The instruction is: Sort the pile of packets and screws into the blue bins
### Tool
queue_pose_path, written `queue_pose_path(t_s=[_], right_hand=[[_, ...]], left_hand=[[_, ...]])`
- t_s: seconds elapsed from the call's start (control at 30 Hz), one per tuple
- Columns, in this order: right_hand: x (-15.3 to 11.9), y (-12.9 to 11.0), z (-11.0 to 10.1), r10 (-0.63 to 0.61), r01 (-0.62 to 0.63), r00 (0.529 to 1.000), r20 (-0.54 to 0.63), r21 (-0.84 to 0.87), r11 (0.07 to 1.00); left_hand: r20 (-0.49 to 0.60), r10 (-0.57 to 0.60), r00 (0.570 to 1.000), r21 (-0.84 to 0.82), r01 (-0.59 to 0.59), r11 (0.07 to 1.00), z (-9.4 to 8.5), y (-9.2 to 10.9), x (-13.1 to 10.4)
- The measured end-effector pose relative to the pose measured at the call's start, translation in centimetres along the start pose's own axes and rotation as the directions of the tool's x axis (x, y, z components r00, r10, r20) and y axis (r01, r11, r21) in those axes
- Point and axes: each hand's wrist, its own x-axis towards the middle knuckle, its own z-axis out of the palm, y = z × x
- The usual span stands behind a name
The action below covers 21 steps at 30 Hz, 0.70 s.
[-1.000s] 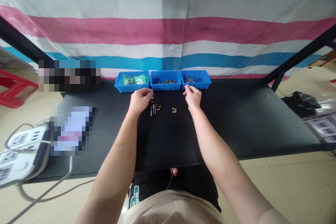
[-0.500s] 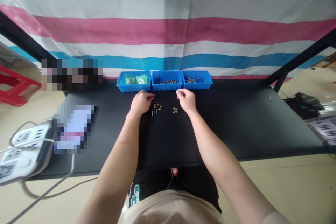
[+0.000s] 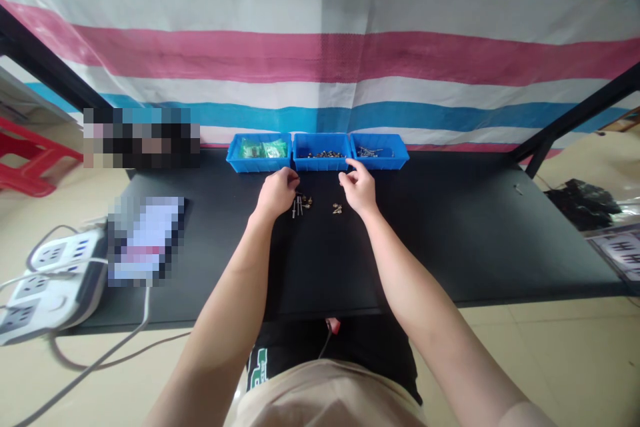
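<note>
My left hand is closed, fingertips together just above a small group of metal pins and brass-coloured fittings on the black table. Whatever it pinches is too small to make out. My right hand hovers in front of the middle and right bins, its index finger stretched forward and apart from the thumb; nothing shows between them. Just left of and below that hand lies a little cluster of metal fittings. The middle blue bin contains similar small fittings, while thin metal pins lie in the right blue bin.
Green-tinted plastic packets fill the left blue bin. On the left are a blurred-out phone-like device and a white power strip with cables. A striped tarp hangs behind the black table.
My right index finger has lifted away from the thumb, opening the hand. The left hand stays by the pins, its fingers drawn in a little. The whole view has shifted slightly.
</note>
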Motion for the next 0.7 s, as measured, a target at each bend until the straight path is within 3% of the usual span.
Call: queue_pose_path(t_s=[0.17, 0.23, 0.37, 0.53, 0.7], right_hand=[[1.3, 1.4, -1.1, 0.163, -0.158, 0.986, -0.048, 0.091, 0.983], [1.7, 1.9, -1.4, 0.219, -0.206, 0.967, -0.129, 0.110, 0.972], [1.5, 1.8, -1.4, 0.179, -0.156, 0.961, -0.209, 0.123, 0.980], [0.2, 0.1, -0.3, 0.089, -0.081, 0.993, -0.082, 0.098, 0.992], [-1.1, -1.4, 0.8, -0.052, 0.049, 0.983, 0.174, 0.025, 0.998]], left_hand=[[-0.003, 0.002, 1.000, -0.032, -0.002, 0.999, -0.1, 0.5, -0.1], [-0.007, -0.002, 1.000, -0.046, 0.002, 0.999, -0.2, 0.5, -0.1], [-0.027, 0.020, 0.999, -0.083, -0.022, 0.996, -0.2, 0.8, -0.2], [-0.040, 0.075, 0.996, -0.177, -0.081, 0.981, 0.1, 2.0, -0.6], [-0.057, 0.175, 0.983, -0.242, -0.184, 0.953, 0.5, 3.4, -1.2]])
